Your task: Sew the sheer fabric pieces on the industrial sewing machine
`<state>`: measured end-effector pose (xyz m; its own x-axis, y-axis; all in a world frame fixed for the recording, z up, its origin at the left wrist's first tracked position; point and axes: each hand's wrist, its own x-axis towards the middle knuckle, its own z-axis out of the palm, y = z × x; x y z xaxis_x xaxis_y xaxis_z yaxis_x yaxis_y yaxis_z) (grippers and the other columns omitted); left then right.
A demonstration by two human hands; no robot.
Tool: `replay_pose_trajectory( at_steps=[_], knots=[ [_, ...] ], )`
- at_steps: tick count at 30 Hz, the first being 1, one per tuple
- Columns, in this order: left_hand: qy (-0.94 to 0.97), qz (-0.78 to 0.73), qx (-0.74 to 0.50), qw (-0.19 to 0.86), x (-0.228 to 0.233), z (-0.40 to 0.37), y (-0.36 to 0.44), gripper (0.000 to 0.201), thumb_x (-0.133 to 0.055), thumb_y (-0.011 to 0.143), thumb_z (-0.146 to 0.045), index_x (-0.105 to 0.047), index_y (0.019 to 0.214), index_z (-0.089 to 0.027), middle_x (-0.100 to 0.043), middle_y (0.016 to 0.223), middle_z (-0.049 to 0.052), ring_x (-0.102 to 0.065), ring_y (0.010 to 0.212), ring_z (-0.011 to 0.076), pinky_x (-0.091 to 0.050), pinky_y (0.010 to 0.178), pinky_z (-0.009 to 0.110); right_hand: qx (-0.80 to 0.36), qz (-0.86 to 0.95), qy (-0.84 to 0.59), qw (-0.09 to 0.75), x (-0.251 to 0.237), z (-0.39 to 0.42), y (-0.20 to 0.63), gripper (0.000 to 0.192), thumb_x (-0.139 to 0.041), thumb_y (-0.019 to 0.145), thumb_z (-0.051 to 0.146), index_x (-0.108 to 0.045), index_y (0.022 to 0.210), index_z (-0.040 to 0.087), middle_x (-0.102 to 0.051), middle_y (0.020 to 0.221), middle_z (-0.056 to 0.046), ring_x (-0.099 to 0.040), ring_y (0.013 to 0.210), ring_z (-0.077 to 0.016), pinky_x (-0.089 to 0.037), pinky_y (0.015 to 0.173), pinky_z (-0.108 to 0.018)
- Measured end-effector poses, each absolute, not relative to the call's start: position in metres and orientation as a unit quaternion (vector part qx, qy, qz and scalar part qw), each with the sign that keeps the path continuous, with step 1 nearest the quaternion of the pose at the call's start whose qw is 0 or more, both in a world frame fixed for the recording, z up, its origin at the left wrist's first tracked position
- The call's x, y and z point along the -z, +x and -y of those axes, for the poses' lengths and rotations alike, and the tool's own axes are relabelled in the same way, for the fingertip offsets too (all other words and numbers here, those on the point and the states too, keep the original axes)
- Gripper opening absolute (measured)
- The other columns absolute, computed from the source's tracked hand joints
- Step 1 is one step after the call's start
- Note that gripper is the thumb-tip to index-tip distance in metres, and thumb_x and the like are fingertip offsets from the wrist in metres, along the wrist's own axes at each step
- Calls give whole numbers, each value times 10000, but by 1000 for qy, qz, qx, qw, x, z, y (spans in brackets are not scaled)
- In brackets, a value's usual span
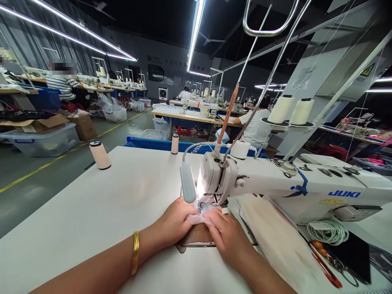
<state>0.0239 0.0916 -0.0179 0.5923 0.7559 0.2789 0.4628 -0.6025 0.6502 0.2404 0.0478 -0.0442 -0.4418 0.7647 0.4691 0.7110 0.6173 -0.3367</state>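
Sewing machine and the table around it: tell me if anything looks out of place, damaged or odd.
Nothing looks plainly spilled or broken. The one oddity is a blue strip tied onto the sewing machine; it looks added by someone rather than part of the machine.

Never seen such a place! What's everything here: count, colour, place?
Sewing machine: one near, white, right; more behind
Worktable: one, white, foreground
Cloth: one, white, at machine's head
Thread spools: two, peach, worktable's far side
Thread cones: two near, cream, right; more behind
Lamp: one, grey, beside machine's head
Ribbon: one, blue, machine's arm
Cord coil: one, pale, lower right
Tweezers-like tool: one, orange, lower right
Tubs: several, translucent, left and behind
People: several, variously dressed, background
Bracelet: one, gold, left wrist
Left hand: one, cloth in its grip
Right hand: one, cloth in its grip
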Motion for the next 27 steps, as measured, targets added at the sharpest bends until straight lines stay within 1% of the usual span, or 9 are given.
replay_pose_trajectory(
  at_steps=[2, 4, 6, 8, 10, 12, 16, 23, 27],
  knots=[
    [828, -396, -251, 306, 11, -94, 23, 324, -535, 1008, -255, -759, 779, -211, -706, 876, 17, -622, 849, 197, -492, 754, 278, -75, 826, -458, 320, 43, -51, 239, 252, -400, 1075, 131, -616, 1026, 252, -742, 932, -21, -663, 848, -242, -497, 730, -348],
    [827, -406, -240, 307, 7, -94, 22, 344, -522, 1011, -257, -740, 749, -208, -690, 843, 8, -612, 817, 190, -479, 727, 273, -98, 814, -468, 331, 40, -51, 240, 257, -393, 1095, 162, -611, 999, 258, -736, 915, -8, -658, 837, -227, -491, 718, -330],
    [850, -377, -243, 275, 8, -92, 20, 351, -510, 1016, -236, -740, 751, -215, -674, 809, 6, -596, 792, 185, -465, 715, 275, -100, 824, -457, 320, 38, -49, 242, 268, -381, 1106, 170, -611, 998, 257, -721, 904, -6, -641, 816, -217, -487, 718, -325],
    [885, -326, -252, 216, 13, -87, 18, 319, -521, 1009, -200, -760, 797, -225, -686, 854, 21, -590, 805, 187, -448, 718, 291, -89, 852, -427, 290, 36, -44, 246, 259, -390, 1105, 164, -609, 997, 249, -699, 895, -8, -618, 805, -215, -486, 751, -337],
    [911, -279, -262, 154, 22, -80, 15, 268, -554, 976, -135, -762, 840, -235, -710, 922, 29, -591, 850, 195, -430, 753, 318, -83, 878, -397, 255, 35, -38, 249, 216, -436, 1102, 170, -603, 984, 239, -685, 923, -14, -605, 850, -219, -482, 809, -356],
    [925, -242, -272, 111, 30, -74, 13, 233, -587, 944, -82, -720, 822, -229, -719, 907, 14, -582, 873, 198, -411, 797, 343, -85, 888, -390, 231, 32, -33, 250, 157, -518, 1088, 192, -592, 955, 232, -675, 961, -19, -591, 912, -227, -471, 849, -366],
    [933, -212, -275, 95, 37, -69, 13, 221, -612, 941, -53, -630, 783, -207, -714, 843, -23, -562, 848, 182, -387, 818, 353, -83, 886, -406, 206, 29, -29, 249, 154, -627, 1042, 202, -581, 896, 221, -664, 956, -10, -568, 918, -224, -442, 856, -373],
    [926, -233, -286, 80, 37, -81, 11, 202, -651, 851, -15, -661, 802, -211, -738, 871, -19, -576, 844, 198, -379, 757, 348, -80, 878, -435, 183, 33, -35, 247, 80, -626, 1045, 175, -670, 1034, 241, -707, 1023, -15, -608, 948, -241, -442, 862, -392],
    [931, -239, -268, 64, 37, -85, 11, 203, -615, 895, -26, -678, 837, -210, -749, 918, 5, -613, 860, 207, -385, 726, 351, -57, 877, -431, 206, 38, -36, 247, 172, -621, 1034, 141, -689, 1142, 256, -731, 1105, -26, -626, 964, -248, -457, 858, -393]
  ],
)
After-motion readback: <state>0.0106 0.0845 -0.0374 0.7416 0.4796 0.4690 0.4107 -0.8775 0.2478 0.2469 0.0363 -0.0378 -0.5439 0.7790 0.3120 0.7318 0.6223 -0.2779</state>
